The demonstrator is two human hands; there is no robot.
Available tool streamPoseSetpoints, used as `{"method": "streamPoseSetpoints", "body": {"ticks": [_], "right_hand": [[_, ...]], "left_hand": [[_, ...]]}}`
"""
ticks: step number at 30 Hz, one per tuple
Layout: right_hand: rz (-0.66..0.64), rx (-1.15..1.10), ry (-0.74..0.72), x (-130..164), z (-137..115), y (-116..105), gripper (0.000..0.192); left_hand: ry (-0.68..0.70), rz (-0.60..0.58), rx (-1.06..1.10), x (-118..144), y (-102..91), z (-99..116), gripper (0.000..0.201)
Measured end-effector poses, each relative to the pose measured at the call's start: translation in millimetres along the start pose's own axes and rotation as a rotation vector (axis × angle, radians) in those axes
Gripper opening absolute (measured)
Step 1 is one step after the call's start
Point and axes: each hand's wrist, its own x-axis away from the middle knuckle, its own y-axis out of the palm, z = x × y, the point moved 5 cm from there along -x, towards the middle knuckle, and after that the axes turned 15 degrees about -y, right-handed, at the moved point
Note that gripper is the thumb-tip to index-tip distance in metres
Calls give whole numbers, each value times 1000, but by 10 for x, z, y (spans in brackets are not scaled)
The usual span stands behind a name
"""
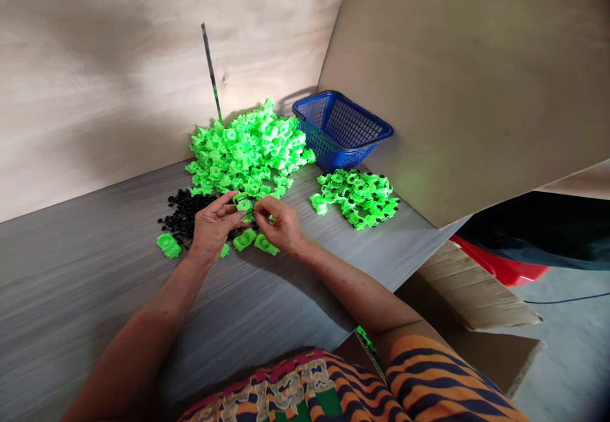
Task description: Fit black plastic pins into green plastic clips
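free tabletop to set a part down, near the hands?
Bare tabletop left of and nearer than the left hand. Crowded ahead: black bits, big green pile, smaller green pile, blue basket. Right hand sits among loose green parts.

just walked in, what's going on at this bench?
A person sits at a grey table, both hands together over a green plastic part. The left hand and right hand pinch it between the fingertips. A heap of small black pieces lies by the left hand, and a large pile of green parts sits behind. A smaller pile of green parts with black bits on them lies to the right, before a blue basket.
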Motion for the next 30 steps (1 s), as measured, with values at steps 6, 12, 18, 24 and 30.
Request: {"method": "streamPoseSetpoints", "body": {"ticks": [6,12,18,24,30], "right_hand": [[53,-60,40,11,38,43,15],[136,-103,-7,22,35,77,18],[208,-140,-6,39,67,111,17],[277,-191,27,55,49,123,13],[291,-245,23,41,13,106,14]], "left_hand": [[16,19,-14,12,3,4,66],[21,67,-12,19,5,-41,72],[24,89,9,26,21,-53,69],[93,104,8,48,27,-7,63],[174,86,-52,93,31,62,59]]}}
